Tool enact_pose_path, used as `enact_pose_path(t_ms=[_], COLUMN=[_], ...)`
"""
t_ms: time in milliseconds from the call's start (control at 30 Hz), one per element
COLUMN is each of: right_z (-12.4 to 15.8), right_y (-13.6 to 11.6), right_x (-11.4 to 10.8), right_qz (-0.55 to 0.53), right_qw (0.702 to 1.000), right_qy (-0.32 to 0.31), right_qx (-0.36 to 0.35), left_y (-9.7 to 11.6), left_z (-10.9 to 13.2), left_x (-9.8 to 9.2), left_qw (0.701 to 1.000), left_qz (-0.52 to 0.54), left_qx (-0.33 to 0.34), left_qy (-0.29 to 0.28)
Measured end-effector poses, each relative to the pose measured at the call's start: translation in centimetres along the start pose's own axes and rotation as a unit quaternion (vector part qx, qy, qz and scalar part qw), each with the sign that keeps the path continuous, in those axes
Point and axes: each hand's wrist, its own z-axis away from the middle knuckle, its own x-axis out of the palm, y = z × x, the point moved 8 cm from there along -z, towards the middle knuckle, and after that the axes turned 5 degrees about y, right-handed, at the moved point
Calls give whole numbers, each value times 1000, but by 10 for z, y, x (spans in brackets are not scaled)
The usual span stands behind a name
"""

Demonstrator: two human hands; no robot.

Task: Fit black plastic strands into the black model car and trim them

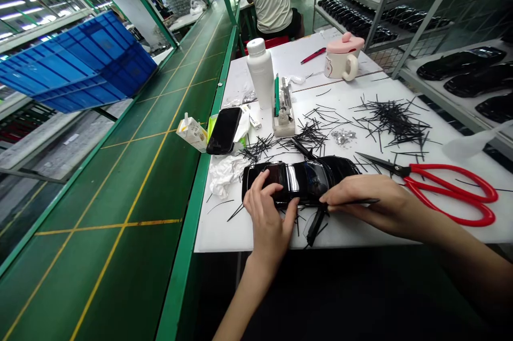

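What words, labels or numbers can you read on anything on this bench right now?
No word, brand or number is legible.
Small white-and-yellow carton: printed, but too small to read.
Small white packet: marks too small to read.
Pink-lidded white mug: a small mark, too small to read.
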Motion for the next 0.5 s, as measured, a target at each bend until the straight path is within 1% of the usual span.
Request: enact_pose_path(t_ms=[200,500], right_z=[3,1], right_y=[2,-1], right_x=[5,2], right_qz=[24,18], right_qw=[999,999], right_qy=[-1,12], right_qx=[-36,-31], left_y=[1,3], left_z=[1,-1], left_x=[0,2], left_qw=[1000,1000], left_qz=[3,-16], left_qx=[11,8], left_qy=[-5,9])
